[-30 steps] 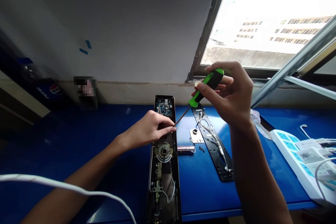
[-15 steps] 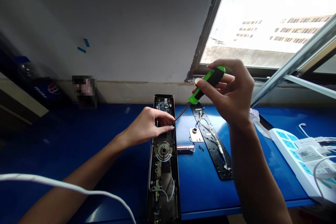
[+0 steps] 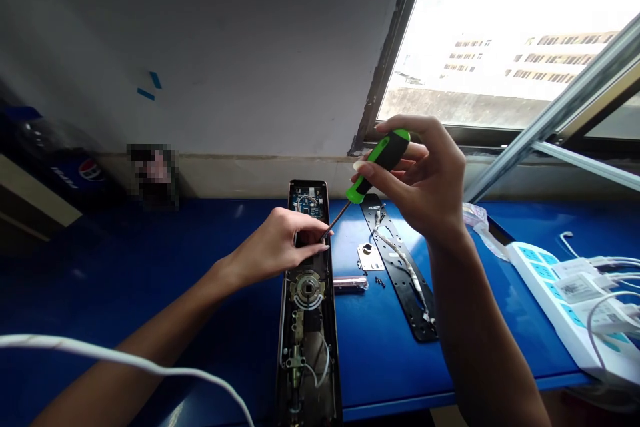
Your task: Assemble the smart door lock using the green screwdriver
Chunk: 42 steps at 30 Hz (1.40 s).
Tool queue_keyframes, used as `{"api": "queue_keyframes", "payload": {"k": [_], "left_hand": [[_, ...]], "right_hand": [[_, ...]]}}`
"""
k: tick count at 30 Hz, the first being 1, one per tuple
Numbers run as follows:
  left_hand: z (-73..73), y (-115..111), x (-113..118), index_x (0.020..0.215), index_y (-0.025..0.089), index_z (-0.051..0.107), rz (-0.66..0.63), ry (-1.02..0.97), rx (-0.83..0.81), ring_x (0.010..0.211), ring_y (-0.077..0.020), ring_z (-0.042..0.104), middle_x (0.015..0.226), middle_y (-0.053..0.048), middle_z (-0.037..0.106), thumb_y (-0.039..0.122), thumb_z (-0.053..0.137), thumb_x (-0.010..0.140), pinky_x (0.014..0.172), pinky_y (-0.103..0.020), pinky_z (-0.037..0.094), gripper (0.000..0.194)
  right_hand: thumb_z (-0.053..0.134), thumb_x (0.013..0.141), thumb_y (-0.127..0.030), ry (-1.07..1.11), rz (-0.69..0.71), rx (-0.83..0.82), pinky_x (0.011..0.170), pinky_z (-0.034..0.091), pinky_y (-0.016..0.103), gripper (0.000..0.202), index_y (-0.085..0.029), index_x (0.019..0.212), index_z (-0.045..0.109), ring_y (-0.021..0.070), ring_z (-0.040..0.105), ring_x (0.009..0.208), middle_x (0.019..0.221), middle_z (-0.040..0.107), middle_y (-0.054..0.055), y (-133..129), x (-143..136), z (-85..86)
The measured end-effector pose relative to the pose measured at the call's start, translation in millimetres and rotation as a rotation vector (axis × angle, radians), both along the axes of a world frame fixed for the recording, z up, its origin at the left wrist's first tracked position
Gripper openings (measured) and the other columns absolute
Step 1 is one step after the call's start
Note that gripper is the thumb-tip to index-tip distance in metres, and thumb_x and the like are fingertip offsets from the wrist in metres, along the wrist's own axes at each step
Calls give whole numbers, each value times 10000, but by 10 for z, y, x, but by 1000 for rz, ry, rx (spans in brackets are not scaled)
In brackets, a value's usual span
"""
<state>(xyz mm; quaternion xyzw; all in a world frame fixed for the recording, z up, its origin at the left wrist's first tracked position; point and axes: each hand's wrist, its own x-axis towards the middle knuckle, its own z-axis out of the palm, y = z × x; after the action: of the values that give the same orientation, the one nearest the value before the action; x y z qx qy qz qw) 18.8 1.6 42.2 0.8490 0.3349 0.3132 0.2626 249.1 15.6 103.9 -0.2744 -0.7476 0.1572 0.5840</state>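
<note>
My right hand [image 3: 425, 180] grips a green and black screwdriver [image 3: 383, 160] by its handle, with the shaft slanting down to the left. The screwdriver's tip reaches between the thumb and index finger of my left hand [image 3: 287, 240]. Those fingers are curled in a pinch over the upper part of a long black lock housing [image 3: 285, 347]; anything small between them is hidden. Inside the housing show a blue circuit board [image 3: 313, 197] at the far end, a round metal part [image 3: 307, 290] in the middle, and a brass-coloured mechanism with thin white wires lower down.
To the right lie a black perforated plate [image 3: 413, 310] with a wrapped cable, a small metal plate [image 3: 370, 257], a shiny cylinder [image 3: 350, 284] and several screws [image 3: 381, 281]. A white power strip [image 3: 550, 307] is farther right. A white cable [image 3: 165, 369] crosses the lower left; a bottle [image 3: 75, 167] stands behind.
The screwdriver tip has moved left and slightly down, from the housing's right edge to between my left fingers. My right hand has shifted left with it. The whole view has shifted slightly.
</note>
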Motion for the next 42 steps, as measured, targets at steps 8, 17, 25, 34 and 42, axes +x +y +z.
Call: {"api": "queue_keyframes", "payload": {"k": [8,17,25,34,42], "left_hand": [[30,-20,-6,1089,161,802,-65,143,72,743,-151,683,900,-39,774,136,746,914,659,-263,496,186],[-22,0,-4,1108,160,789,-54,141,134,763,-160,679,885,-37,764,153,766,907,671,-267,503,202],[-15,-7,-1,1092,177,775,-17,151,106,772,-169,695,904,-38,769,165,715,941,686,-276,531,163],[-69,76,-76,1352,301,649,337,247,255,1538,-435,283,1648,-116,350,533,796,849,1212,-653,376,573],[-187,77,-65,1412,356,577,309,235,-71,1468,-477,452,1763,-47,-88,509,771,857,1154,-602,492,607]], "right_hand": [[820,833,-203,-24,37,68,691,707,343,438,-269,1232,650,187,782,815,927,751,-26,-65,-36,6],[874,792,-307,-13,-126,148,703,695,324,424,-254,1160,670,183,763,833,965,739,-9,-95,-114,-11],[785,877,-288,-190,97,8,862,703,401,611,-348,1430,531,232,769,992,1102,732,3,-191,-107,23],[759,868,-236,-162,31,53,831,701,401,647,-340,1448,491,229,767,965,1034,747,-7,-84,-96,-61],[706,899,-212,-236,-7,68,875,694,382,590,-352,1434,501,206,767,980,1114,751,-21,14,-167,-169]]}}
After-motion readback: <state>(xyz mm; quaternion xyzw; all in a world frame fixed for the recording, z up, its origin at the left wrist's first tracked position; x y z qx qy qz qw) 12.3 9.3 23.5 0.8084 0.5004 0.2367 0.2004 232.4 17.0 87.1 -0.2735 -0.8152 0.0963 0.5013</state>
